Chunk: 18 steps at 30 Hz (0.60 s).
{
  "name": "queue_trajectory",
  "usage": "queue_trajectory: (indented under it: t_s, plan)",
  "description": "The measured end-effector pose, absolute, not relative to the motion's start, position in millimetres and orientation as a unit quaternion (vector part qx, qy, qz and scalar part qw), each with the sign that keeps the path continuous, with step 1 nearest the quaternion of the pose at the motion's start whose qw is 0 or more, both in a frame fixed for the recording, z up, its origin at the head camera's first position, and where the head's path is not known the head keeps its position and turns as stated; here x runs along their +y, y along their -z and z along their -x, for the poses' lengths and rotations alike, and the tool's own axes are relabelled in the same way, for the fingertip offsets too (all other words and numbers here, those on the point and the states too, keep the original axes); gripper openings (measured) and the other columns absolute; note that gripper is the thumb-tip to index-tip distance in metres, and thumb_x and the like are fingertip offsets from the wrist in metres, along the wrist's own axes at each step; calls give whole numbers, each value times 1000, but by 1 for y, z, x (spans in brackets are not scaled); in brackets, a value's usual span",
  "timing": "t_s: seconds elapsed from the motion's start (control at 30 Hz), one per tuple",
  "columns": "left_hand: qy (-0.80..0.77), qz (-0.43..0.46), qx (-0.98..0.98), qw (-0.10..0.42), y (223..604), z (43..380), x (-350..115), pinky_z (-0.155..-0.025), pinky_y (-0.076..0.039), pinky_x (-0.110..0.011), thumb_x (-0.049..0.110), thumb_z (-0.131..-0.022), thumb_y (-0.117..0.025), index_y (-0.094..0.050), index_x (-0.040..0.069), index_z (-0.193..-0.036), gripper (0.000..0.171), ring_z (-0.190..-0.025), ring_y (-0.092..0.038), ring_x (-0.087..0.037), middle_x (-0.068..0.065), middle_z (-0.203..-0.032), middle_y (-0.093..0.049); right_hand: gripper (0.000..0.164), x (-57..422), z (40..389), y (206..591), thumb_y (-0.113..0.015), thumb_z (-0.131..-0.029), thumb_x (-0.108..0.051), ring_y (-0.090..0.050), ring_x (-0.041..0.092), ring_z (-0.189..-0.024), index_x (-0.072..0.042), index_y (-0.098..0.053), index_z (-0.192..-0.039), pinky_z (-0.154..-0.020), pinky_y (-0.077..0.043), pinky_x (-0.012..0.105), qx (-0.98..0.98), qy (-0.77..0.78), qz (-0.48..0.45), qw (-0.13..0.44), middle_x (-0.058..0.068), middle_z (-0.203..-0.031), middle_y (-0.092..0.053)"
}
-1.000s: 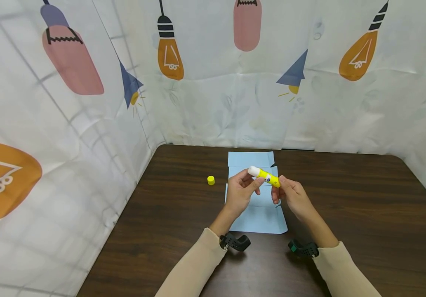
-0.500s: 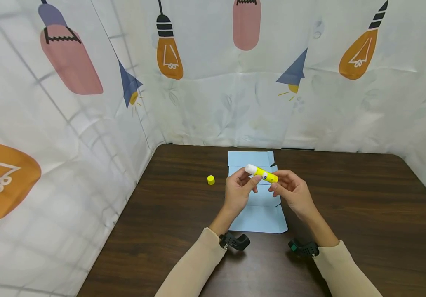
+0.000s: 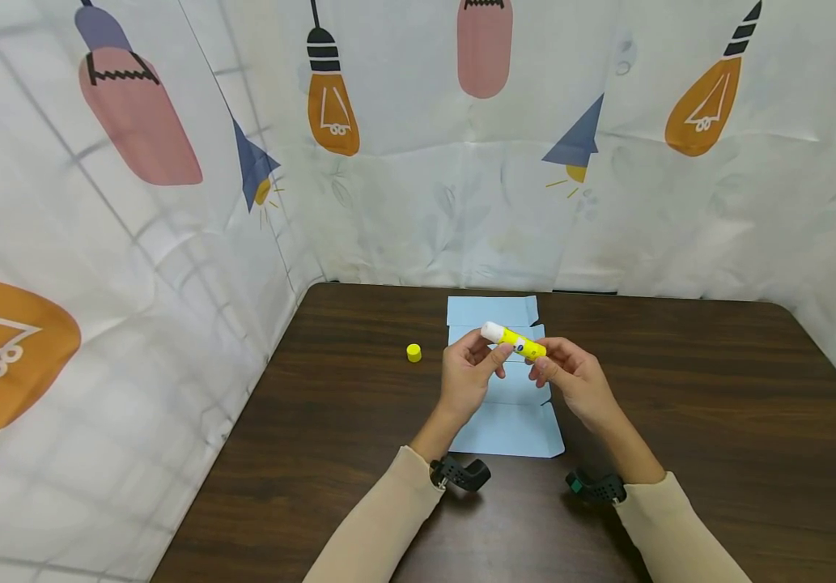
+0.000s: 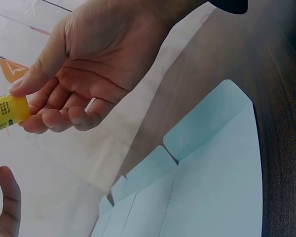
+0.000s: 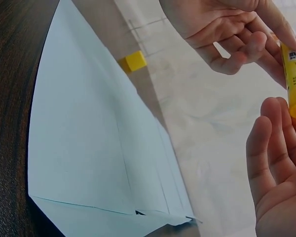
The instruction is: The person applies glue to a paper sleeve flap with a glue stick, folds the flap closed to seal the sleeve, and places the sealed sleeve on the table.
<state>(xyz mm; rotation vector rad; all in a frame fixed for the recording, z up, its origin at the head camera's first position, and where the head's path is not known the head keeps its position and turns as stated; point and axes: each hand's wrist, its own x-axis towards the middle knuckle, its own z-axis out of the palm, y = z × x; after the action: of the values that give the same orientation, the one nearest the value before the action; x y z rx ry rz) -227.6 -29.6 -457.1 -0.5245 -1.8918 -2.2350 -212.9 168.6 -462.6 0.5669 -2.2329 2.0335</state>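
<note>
A yellow glue stick with a bare white end is held tilted above the blue paper, its white end toward the upper left. My left hand pinches it near the white end between thumb and fingers. At the yellow base, my right hand pinches it with thumb and fingertips. Below both hands a light blue creased paper sheet with cut tabs lies flat; the hands hide part of it. In the right wrist view the glue stick runs between both hands.
A small yellow cap stands on the dark wooden table, left of the paper. A white printed cloth hangs behind the table's far edge and along its left side.
The glue stick has shifted slightly up and left. My right hand's fingers have changed their hold at its base. The cap and paper stay put.
</note>
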Motion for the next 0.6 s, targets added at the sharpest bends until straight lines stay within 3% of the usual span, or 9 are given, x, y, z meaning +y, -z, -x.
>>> queue_trajectory:
  t_s: [0.23, 0.6]
  plan:
    - [748, 190, -631, 81, 457, 228, -29, -58, -50, -19, 9, -93, -74, -70, -2, -117, 26, -60, -57, -10, -26, -104, -72, 27, 171, 213, 463, -47, -110, -16, -66, 18, -77, 7, -58, -121, -71, -58, 24, -719, -669, -188, 7, -3, -93, -71]
    - [742, 197, -637, 70, 455, 225, -29, -58, -48, -19, 9, -94, -74, -70, -1, -118, 27, -59, -57, -9, -26, -106, -72, 43, 168, 214, 464, -33, -114, -28, -60, 17, -74, 9, -56, -112, -73, -57, 28, -759, -623, -187, -10, 5, -87, -59]
